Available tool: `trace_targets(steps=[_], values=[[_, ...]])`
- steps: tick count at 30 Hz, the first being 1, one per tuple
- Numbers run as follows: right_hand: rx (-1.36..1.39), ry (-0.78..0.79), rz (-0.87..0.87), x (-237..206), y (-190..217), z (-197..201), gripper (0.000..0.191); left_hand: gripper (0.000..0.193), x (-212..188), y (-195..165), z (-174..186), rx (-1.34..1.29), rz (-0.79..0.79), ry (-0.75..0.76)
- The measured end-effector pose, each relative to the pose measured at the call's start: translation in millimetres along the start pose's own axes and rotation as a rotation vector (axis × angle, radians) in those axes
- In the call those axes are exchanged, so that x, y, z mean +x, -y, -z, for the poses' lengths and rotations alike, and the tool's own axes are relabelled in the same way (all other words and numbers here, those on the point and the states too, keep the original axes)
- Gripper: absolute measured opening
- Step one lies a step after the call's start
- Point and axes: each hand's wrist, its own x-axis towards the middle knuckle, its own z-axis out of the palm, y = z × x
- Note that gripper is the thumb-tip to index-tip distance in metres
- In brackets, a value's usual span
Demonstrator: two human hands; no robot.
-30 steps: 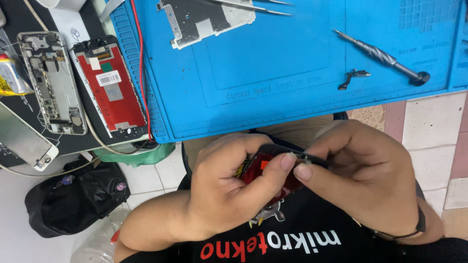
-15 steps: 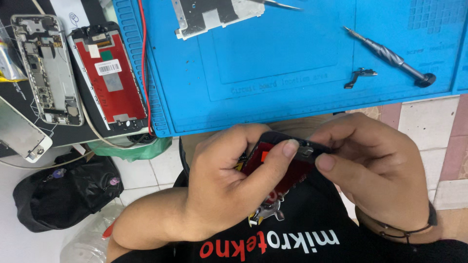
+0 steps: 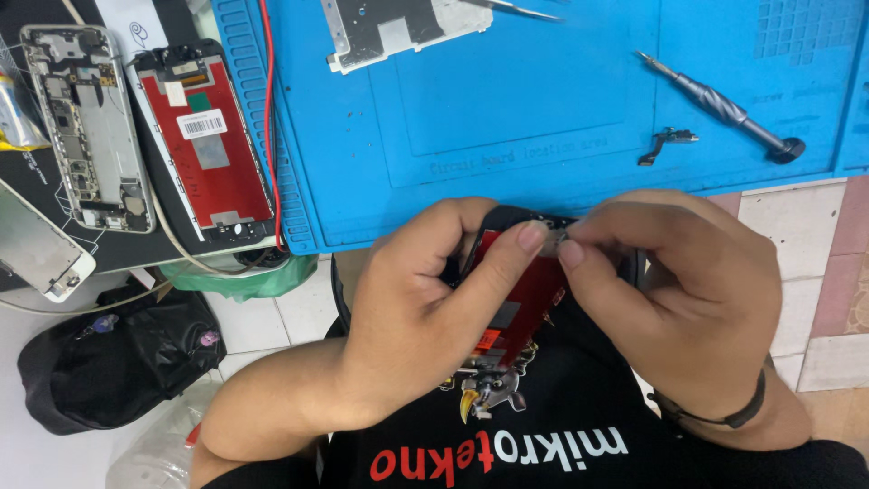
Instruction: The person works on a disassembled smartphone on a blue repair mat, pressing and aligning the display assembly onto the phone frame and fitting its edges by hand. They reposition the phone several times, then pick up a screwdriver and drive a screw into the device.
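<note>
Got this phone screen panel (image 3: pixel 516 299) up over my lap, just off the bench (image 3: pixel 543 109). Left hand (image 3: pixel 425 308) grip clamps its edges, right hand (image 3: pixel 679 281) pinches a tiny part at the top. Thin, light, brittle glass, so I'd say edges only, no flexing.

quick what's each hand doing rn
Left hand: closed on the red-backed phone screen panel, thumb on its top edge.
Right hand: fingertips pinched at a small part on the panel's top edge.
</note>
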Motion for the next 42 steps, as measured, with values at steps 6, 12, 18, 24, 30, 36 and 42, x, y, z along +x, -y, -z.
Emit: trace_targets(steps=[6, 12, 18, 24, 30, 36, 42], values=[[0.050, -0.002, 0.021, 7, -1, -2, 0.017, 0.018, 8, 2, 1, 0.018, 0.018, 0.049], [0.149, 0.078, -0.012, 6, -17, 2, 0.019, 0.019, 12, 5, -1, -0.072, 0.110, 0.092], [0.334, 0.134, -0.026, 1, -36, -1, 0.020, 0.023, 14, 8, -2, -0.196, 0.147, 0.123], [0.335, 0.149, 0.032, -2, -43, 2, 0.018, 0.024, 13, 9, -3, -0.219, 0.183, 0.123], [0.154, 0.120, 0.196, 0, -46, 3, 0.020, 0.026, 15, 6, -5, -0.215, 0.159, 0.164], [0.414, 0.141, 0.138, 7, -51, 3, 0.019, 0.025, 20, 7, -7, -0.217, 0.193, 0.145], [0.883, 0.116, -0.032, 12, -56, 3, 0.016, 0.026, 26, 7, -7, -0.236, 0.191, 0.164]])
